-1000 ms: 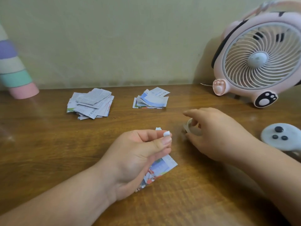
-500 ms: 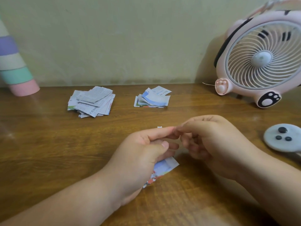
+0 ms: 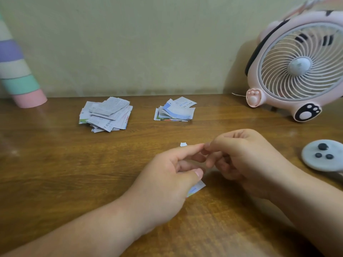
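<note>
My left hand [image 3: 167, 184] grips a small stack of printed paper slips [image 3: 197, 187]. A blue and white corner sticks out under the thumb, and a white corner [image 3: 183, 144] shows above the forefinger. My right hand [image 3: 246, 160] has come up against it, fingers curled. Its thumb and forefinger meet my left forefinger tip and pinch at the stack's upper edge. What lies between the fingertips is hidden. Both hands hover just above the wooden table [image 3: 55, 173].
Two piles of slips lie at the back: a white printed pile [image 3: 106, 114] and a blue-toned pile [image 3: 175, 112]. A pink paw-footed fan [image 3: 297, 69] stands back right, a grey controller [image 3: 323, 154] lies at the right edge, and a striped pastel cone [image 3: 16, 71] stands back left.
My right hand left the spot on the table where it touched a white round thing and moved left to meet my left hand's fingertips. My left hand rose slightly with the slips.
</note>
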`<state>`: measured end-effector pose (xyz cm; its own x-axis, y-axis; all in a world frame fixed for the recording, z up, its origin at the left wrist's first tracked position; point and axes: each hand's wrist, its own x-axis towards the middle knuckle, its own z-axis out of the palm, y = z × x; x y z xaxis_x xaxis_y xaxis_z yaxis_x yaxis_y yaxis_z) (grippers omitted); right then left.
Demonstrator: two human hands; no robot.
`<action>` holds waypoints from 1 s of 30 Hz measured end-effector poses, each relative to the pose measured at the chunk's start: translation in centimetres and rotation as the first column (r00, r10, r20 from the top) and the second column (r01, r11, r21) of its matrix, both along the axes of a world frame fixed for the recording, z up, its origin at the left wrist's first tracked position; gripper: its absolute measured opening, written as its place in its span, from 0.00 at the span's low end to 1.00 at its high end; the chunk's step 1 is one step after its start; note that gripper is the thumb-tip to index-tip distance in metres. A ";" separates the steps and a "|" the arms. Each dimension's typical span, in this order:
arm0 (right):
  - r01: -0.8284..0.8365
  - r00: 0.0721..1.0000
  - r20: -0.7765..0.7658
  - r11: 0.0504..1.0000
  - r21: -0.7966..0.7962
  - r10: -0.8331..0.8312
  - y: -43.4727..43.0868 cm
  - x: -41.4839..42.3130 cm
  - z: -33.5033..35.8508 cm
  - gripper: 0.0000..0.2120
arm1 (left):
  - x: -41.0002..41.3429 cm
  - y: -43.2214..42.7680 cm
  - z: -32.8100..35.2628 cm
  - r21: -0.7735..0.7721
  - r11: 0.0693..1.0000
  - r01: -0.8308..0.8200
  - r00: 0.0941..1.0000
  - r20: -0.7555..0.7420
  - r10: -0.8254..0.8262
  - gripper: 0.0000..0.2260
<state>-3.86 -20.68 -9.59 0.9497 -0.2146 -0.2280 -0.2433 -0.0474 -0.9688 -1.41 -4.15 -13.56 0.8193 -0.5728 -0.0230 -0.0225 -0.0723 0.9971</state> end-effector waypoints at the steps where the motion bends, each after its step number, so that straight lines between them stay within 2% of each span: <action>1: 0.002 1.000 0.006 1.000 -0.007 -0.002 0.0 0.0 0.0 0.09 | 0.0 0.0 0.0 0.010 1.000 -0.003 1.000 0.005 0.003 0.19; 28: -0.023 0.997 0.075 0.999 0.032 0.021 -0.3 0.1 -0.4 0.08 | 0.3 0.0 -1.1 0.048 0.999 -0.008 0.994 0.109 0.002 0.24; 30: -0.022 0.997 0.081 0.999 0.038 0.018 -0.2 0.2 -0.5 0.06 | 0.3 0.0 -1.1 0.051 0.999 -0.004 0.993 0.117 -0.002 0.24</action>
